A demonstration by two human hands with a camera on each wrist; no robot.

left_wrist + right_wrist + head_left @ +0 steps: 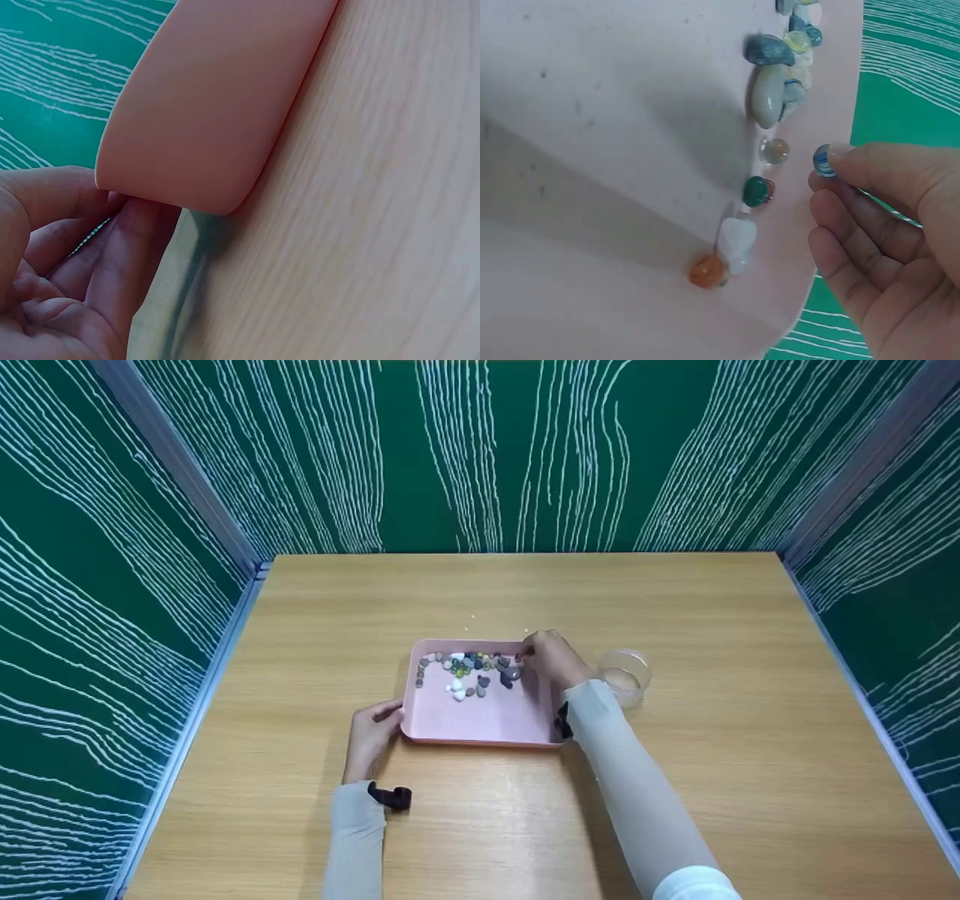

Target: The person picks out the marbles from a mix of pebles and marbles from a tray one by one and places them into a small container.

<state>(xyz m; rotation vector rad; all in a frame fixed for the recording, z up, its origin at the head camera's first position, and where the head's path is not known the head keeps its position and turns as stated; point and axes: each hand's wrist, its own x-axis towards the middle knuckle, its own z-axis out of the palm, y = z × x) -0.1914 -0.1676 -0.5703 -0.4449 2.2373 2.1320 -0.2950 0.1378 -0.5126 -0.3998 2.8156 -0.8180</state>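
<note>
pink tray (pixel 480 726), stones (pixel 459 695) inside. right hand (pixel 553 660) pinches blue-streaked marble (pixel 822 163) near far side; left hand (pixel 370 739), fingers loosely extended, touches tray.

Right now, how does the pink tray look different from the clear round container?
The pink tray is opaque, while the clear round container is see-through. The pink tray is rectangular; the clear round container is circular. The pink tray is larger than the clear round container. Both stand on the wooden table.
</note>
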